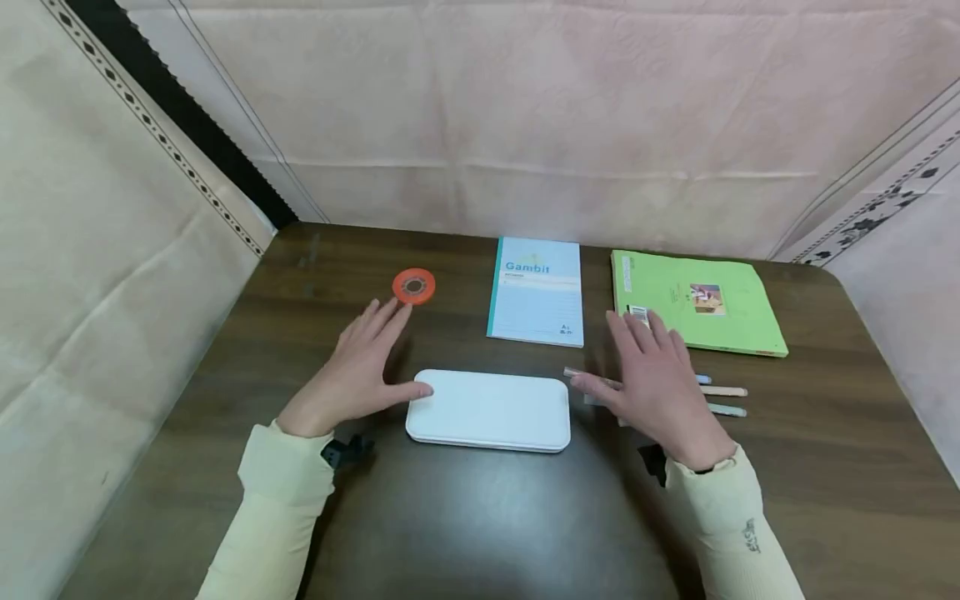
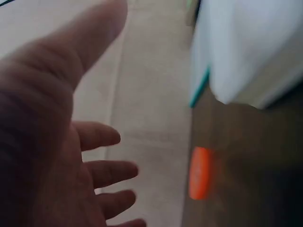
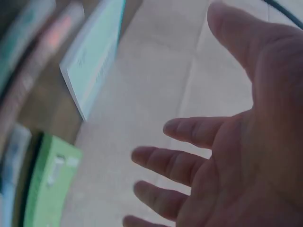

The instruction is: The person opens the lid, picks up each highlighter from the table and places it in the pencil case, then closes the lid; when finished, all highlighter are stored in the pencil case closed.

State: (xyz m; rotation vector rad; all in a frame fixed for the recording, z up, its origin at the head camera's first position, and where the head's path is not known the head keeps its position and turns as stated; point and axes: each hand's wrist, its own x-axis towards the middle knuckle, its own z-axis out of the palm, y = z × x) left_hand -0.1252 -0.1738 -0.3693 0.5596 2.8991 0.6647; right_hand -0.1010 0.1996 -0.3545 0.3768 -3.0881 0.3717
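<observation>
My left hand (image 1: 351, 373) is held with its fingers spread at the left end of a flat white case (image 1: 489, 412). Its thumb overlaps the case's upper left corner in the head view, and its fingertips come close to an orange disc (image 1: 414, 286) with a dark ring at its centre. On the other side, my right hand (image 1: 660, 392) spreads its fingers above several slim pens (image 1: 726, 410), hiding most of them. Both palms (image 2: 42, 156) look bare in the wrist views, with nothing gripped.
A light blue notebook (image 1: 536, 292) marked "Gambit" lies at the back of the dark wooden table (image 1: 480, 525). Right of it is a green book (image 1: 720, 312), partly overlapped by my right fingertips. Pale cloth (image 1: 525, 108) hangs behind the table and at both sides.
</observation>
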